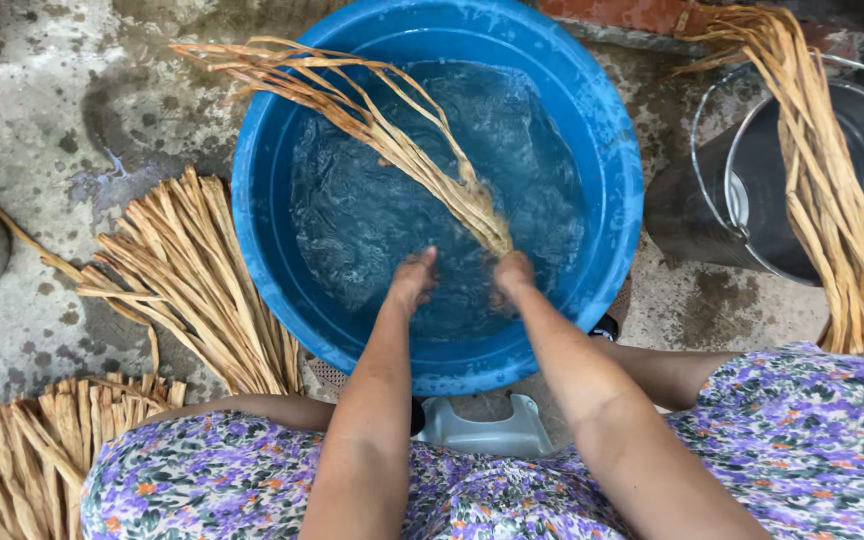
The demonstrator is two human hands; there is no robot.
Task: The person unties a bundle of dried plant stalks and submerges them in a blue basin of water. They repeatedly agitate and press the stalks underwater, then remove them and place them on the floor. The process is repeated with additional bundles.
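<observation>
We see both hands lowered into a large blue basin (607,130) that fills the upper middle of the frame and holds rippling water (372,210). The left hand (414,277) sits just left of centre, wet, with its fingers curled down into the water; whether its grip is closed around anything we cannot tell, since the fingertips are hidden below the surface. The right hand (512,275) is just beside it, to the right, and its grip is closed on the lower end of a bundle of pale straw-coloured strips (392,130). That bundle rises from the right hand toward the upper left of the frame, partly soaking in the water, and its loose ends fan out over the basin's upper left rim.

At the left of the frame more dry strips (192,270) lie spread on the stained concrete floor (42,120), touching the basin's outer wall, and a second heap of strips (22,450) fills the lower left corner. At the right edge stands a metal bucket (852,150), and a long hank of strips (822,170) is draped across it from the upper right down to the lower right. Across the bottom of the frame we see a purple floral dress (812,430), with a small pale stool (487,430) between the knees.
</observation>
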